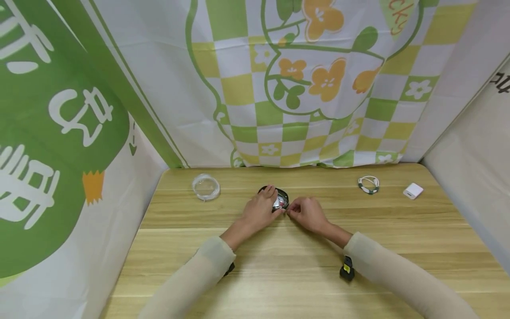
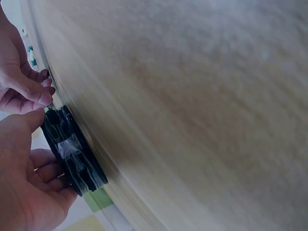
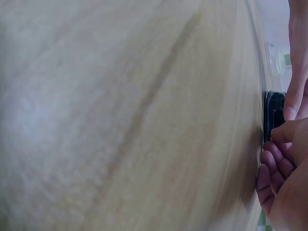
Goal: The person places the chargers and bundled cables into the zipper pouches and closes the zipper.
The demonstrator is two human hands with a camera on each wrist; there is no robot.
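Wooden table point(image 1: 287, 274), dark case point(image 2: 72, 147) under left hand point(image 1: 260, 207), shiny top point(image 1: 281, 201) head-view only.

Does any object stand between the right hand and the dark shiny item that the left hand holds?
No separate object shows between them. The right hand is at the near right edge of the dark shiny item. Only the left hand crowds that spot, its thumb close to the same edge.
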